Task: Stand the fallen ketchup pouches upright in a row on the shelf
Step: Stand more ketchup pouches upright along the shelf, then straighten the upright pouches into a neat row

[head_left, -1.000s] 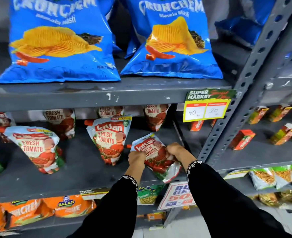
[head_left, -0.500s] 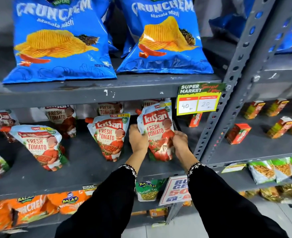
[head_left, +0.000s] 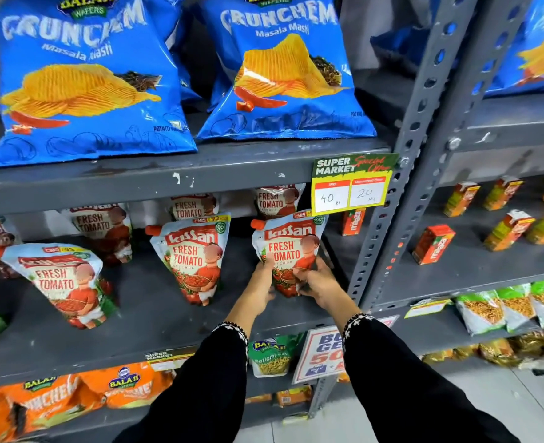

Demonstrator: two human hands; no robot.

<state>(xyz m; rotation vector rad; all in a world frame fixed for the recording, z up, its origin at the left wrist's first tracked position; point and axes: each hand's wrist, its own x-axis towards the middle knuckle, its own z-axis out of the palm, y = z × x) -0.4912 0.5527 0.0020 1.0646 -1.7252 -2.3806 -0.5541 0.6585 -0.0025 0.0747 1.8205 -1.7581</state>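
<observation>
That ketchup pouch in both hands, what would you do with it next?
Probably let go gently. The held pouch already stands upright on the shelf, beside another upright pouch, with left hand and right hand steadying its base.

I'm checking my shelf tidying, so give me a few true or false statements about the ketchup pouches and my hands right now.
1. Both hands hold one pouch. True: left hand and right hand grip its lower part.
2. That pouch lies flat. False: it stands upright.
3. Its spout is green. False: it is orange.
4. The price tag hangs above the held pouch. True.
5. The chip bags above are orange. False: they are blue.
</observation>
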